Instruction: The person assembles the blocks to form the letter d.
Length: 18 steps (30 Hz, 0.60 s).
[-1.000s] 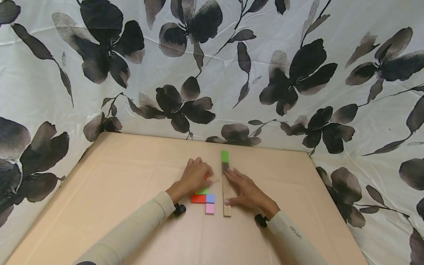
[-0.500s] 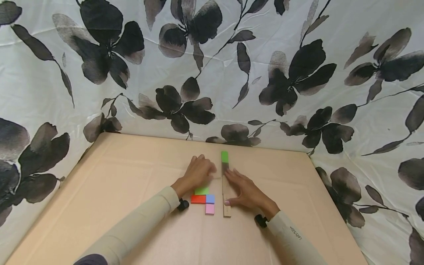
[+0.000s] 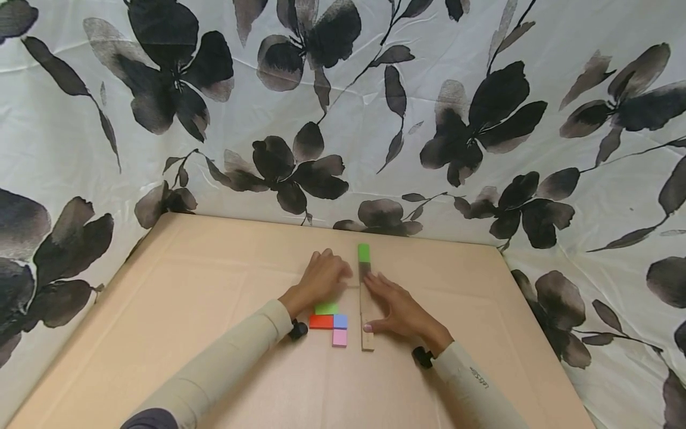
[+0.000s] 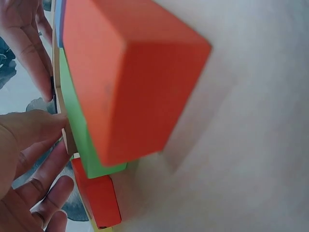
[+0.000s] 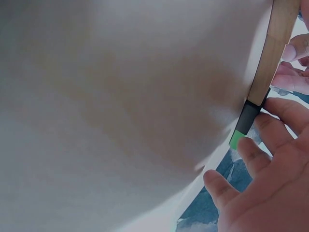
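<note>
My left hand [image 3: 324, 277] pinches a small plain wooden block [image 4: 70, 137] between thumb and finger, as the left wrist view shows. Beside it stand a light green block [image 4: 77, 113] and a red block [image 4: 99, 200], which is hidden under that hand in the head view. Closer to me lie another red block [image 3: 321, 322], a blue block [image 3: 340, 322] and a pink block [image 3: 339, 338]. My right hand [image 3: 399, 307] rests its spread fingers along a straight row of plain wooden blocks [image 3: 367, 341], a black block [image 5: 247, 117] and a bright green block [image 3: 364, 253] at the far end.
A tan table [image 3: 214, 262] carries the blocks, with a black-and-white floral cloth [image 3: 375, 107] behind and at the sides. A yellow block [image 4: 104, 229] peeks out past the far red block. A narrow gap separates the coloured blocks from the long row.
My left hand has shifted slightly right and away from me, covering the red block that showed by its fingers. The right hand and the long row have stayed in place.
</note>
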Each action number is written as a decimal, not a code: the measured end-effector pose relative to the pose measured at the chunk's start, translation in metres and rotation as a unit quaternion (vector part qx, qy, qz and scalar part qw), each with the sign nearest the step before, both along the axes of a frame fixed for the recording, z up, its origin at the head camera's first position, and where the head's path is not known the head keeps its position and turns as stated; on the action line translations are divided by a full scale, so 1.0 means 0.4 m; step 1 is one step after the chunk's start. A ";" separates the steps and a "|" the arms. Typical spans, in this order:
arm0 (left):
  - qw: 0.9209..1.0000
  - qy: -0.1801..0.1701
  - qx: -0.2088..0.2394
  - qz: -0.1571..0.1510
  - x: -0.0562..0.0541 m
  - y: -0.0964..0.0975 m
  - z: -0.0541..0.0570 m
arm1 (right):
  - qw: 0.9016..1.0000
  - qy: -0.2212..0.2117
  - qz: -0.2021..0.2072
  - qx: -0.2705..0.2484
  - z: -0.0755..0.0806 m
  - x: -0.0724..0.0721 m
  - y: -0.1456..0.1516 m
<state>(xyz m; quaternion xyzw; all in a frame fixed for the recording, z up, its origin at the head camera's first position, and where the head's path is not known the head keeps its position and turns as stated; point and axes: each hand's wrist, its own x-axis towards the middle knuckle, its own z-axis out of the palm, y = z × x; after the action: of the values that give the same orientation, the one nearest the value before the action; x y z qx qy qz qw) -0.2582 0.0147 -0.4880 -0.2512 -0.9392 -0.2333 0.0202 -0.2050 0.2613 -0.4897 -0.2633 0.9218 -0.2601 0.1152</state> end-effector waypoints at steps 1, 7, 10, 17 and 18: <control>1.000 0.000 0.001 0.000 0.000 0.000 0.000 | 1.000 0.001 0.000 0.001 -0.001 0.000 0.000; 1.000 0.001 0.000 -0.005 0.001 0.001 0.001 | 1.000 0.009 0.004 0.001 -0.006 -0.001 0.004; 1.000 0.001 -0.003 -0.003 0.001 0.000 0.002 | 1.000 0.010 0.006 0.000 -0.007 -0.002 0.005; 1.000 0.014 0.019 0.006 0.001 -0.027 0.003 | 1.000 0.001 0.005 -0.002 -0.006 -0.001 0.005; 1.000 0.016 0.023 0.008 0.000 -0.034 0.003 | 1.000 0.000 0.004 -0.002 -0.005 0.000 0.005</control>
<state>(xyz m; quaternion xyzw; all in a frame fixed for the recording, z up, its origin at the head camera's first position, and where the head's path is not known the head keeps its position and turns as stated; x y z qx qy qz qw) -0.2580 0.0012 -0.4870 -0.2468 -0.9351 -0.2505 0.0426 -0.2051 0.2632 -0.4919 -0.2673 0.9201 -0.2617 0.1159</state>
